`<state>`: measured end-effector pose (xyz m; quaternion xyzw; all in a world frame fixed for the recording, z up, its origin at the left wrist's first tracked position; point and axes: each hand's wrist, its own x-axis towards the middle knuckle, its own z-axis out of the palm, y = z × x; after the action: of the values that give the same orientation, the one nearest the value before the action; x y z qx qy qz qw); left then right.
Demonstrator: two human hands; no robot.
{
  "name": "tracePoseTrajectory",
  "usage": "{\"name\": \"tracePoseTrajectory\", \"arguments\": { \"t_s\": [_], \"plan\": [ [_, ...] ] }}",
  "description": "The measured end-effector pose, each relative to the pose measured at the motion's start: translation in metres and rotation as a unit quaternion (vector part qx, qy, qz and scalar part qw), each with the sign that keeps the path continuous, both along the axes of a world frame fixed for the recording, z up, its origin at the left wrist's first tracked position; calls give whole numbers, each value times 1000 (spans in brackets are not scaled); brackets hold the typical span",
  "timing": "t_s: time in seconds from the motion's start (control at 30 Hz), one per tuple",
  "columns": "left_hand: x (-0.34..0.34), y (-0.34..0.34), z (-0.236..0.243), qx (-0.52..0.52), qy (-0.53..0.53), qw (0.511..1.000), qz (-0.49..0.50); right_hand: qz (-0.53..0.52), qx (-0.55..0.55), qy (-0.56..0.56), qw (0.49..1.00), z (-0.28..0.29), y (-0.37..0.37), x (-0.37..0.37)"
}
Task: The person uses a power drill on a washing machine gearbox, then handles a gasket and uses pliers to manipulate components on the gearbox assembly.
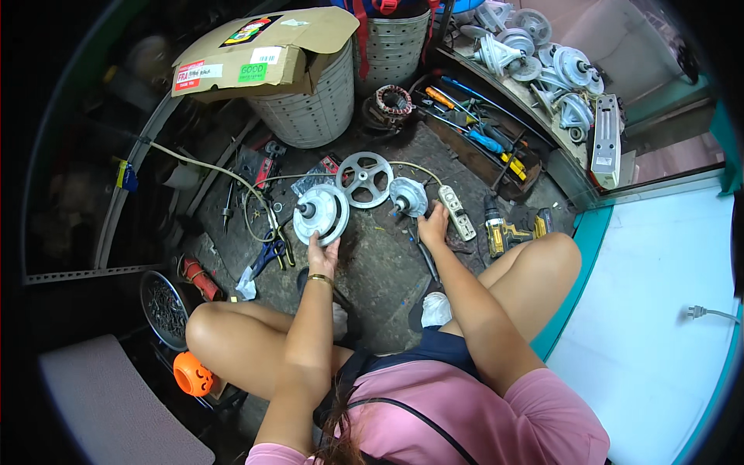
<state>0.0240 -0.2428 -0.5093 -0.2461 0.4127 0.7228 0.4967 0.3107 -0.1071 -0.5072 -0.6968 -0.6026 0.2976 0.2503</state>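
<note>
My left hand (324, 256) grips the lower rim of a round silver-grey metal washing-machine gearbox (329, 213) with a dark shaft stub. My right hand (434, 223) has its fingers curled at the lower right edge of a smaller grey metal gearbox part (415, 194), whose dark shaft points toward me. Between and just beyond the two, a spoked metal pulley wheel (365, 177) lies on the dark floor. A white power strip (457, 213) lies right beside my right hand.
A yellow-black cordless drill (505, 232) stands near my right knee. Blue-handled pliers (270, 252) lie left. Beyond are a tool tray (484, 136), a copper-wound motor stator (393, 102) and a perforated metal drum (310, 105) under a cardboard box (263, 50). A pan of screws (165, 308) sits left.
</note>
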Motion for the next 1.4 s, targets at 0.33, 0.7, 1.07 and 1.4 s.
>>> {"name": "tracePoseTrajectory", "arguments": {
  "t_s": [0.33, 0.7, 1.07, 1.4],
  "plan": [
    [-26, 21, 9, -124, 188, 969, -105, -45, 22, -35, 998, 5, 16, -43],
    [-72, 66, -18, -67, 91, 988, -103, -46, 59, -54, 996, 36, 51, -65],
    [35, 135, 14, -59, 66, 910, -405, -185, 209, 158, 947, 190, -147, -22],
    [195, 95, 121, -166, 135, 833, -509, -115, 295, 223, 922, 337, -382, 51]
  ]
}}
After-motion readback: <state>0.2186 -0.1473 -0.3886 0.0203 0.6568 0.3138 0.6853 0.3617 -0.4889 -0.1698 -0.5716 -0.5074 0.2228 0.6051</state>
